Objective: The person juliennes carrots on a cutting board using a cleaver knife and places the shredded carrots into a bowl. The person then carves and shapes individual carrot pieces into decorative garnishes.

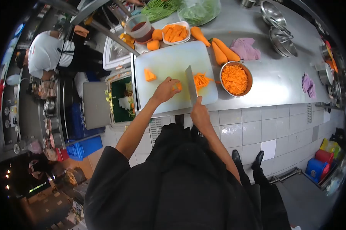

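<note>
A white cutting board [161,65] lies on the steel counter. On it my left hand [166,90] is closed on a small orange carrot piece [176,87]. My right hand [200,112] grips the handle of a cleaver [191,85], its blade standing on the board. Carrot shreds [202,81] lie just right of the blade. A carrot chunk [150,75] rests at the board's left side. Beyond the right edge, a steel bowl [251,79] holds grated carrot [234,79].
Behind the board are whole carrots [199,36], a tub of carrot slices [175,33] and a red-brown container [140,30]. A pink cloth [245,48] and metal bowls [273,14] sit farther right. An open green-lined bin [121,96] stands left. A co-worker [46,53] is at far left.
</note>
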Available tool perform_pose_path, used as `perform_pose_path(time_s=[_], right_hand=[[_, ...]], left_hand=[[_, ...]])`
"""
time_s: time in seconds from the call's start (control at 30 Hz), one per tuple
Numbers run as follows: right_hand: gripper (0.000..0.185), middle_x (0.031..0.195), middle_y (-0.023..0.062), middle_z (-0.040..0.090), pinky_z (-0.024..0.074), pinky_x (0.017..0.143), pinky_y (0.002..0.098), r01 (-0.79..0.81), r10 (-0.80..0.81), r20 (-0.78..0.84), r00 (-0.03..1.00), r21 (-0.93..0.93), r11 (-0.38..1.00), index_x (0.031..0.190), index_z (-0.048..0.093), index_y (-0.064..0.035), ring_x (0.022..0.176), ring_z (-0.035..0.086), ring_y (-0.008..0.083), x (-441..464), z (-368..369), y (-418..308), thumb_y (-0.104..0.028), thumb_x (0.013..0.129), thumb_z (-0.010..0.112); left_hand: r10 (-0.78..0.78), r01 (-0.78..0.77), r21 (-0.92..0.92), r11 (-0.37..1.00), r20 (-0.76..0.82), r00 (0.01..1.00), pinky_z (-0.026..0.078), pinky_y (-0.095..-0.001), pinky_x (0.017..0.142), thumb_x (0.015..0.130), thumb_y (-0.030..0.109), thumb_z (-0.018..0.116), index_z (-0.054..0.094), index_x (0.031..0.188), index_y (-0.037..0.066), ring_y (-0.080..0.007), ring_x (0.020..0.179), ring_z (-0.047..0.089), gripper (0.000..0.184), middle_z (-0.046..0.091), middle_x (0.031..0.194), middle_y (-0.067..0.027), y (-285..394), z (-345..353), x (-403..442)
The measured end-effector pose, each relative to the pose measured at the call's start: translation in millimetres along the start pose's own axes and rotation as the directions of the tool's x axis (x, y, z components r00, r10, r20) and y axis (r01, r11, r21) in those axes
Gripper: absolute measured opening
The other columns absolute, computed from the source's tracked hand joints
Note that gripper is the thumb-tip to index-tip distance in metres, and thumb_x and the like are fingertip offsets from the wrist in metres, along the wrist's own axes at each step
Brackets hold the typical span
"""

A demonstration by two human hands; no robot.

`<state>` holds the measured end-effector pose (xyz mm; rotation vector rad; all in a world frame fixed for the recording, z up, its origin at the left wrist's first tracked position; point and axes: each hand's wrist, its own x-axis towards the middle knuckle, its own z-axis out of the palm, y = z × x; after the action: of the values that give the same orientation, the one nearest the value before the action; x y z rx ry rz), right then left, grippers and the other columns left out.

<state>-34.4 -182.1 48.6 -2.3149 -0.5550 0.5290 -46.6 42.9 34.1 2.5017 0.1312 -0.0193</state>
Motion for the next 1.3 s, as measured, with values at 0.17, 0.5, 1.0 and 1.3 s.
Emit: perform_pose_path(time_s=[0.17, 0.5, 1.0, 1.3], right_hand=[[0.035, 0.073, 0.0342, 0.062, 0.0482, 0.07, 0.059, -0.026, 0.026, 0.014, 1.0, 0.016, 1.0, 0.109, 0.031, 0.0049, 0.074, 0.062, 0.0516, -1.0, -2.1, 2.9, 0.0, 0.081, 0.051], [0.034, 0.079, 0.036, 0.062, 0.0469, 0.073, 0.0596, -0.043, 0.046, 0.034, 0.998, -0.061, 0.997, 0.111, 0.031, 0.006, 0.078, 0.061, 0.0543, 0.6, 5.4, -1.1, 0.001, 0.081, 0.046], [0.032, 0.066, 0.0308, 0.06, 0.0463, 0.055, 0.0577, -0.056, 0.029, -0.117, 0.993, -0.24, 0.969, 0.113, 0.033, 0.0057, 0.064, 0.06, 0.05, -9.1, 15.8, -25.1, -0.007, 0.092, 0.053], [0.027, 0.066, 0.0296, 0.06, 0.0458, 0.056, 0.0577, -0.063, 0.038, -0.11, 0.993, -0.236, 0.97, 0.11, 0.035, 0.0044, 0.065, 0.06, 0.0494, -11.0, 19.1, -21.1, -0.008, 0.093, 0.052]], left_hand=[[0.098, -0.098, 0.07, 0.993, 0.009, 0.995, 0.051, -0.0377, 0.077, 0.081, 0.02, 0.076, 0.066, 0.113, 0.009, -0.026, 0.083, 0.062, 0.035, 0.061, 0.094, -0.011, -3.2, 8.1, 5.2], [0.302, -0.3, -0.089, 0.95, 0.008, 0.953, 0.051, -0.0361, 0.08, 0.08, 0.019, 0.076, 0.07, 0.106, 0.009, -0.0254, 0.087, 0.064, 0.029, 0.065, 0.095, -0.0085, -17.3, -4.3, 6.3], [0.332, -0.371, -0.207, 0.905, -0.199, 0.922, 0.051, -0.0356, 0.082, 0.083, 0.02, 0.074, 0.071, 0.103, 0.008, -0.0261, 0.093, 0.061, 0.023, 0.064, 0.1, -0.0099, -32.5, 3.9, 9.7], [-0.107, -0.179, -0.36, 0.916, -0.648, 0.754, 0.053, -0.0359, 0.076, 0.082, 0.021, 0.074, 0.058, 0.117, 0.003, -0.0241, 0.08, 0.065, 0.042, 0.064, 0.099, -0.0142, -70.2, -98.8, 186.3]])
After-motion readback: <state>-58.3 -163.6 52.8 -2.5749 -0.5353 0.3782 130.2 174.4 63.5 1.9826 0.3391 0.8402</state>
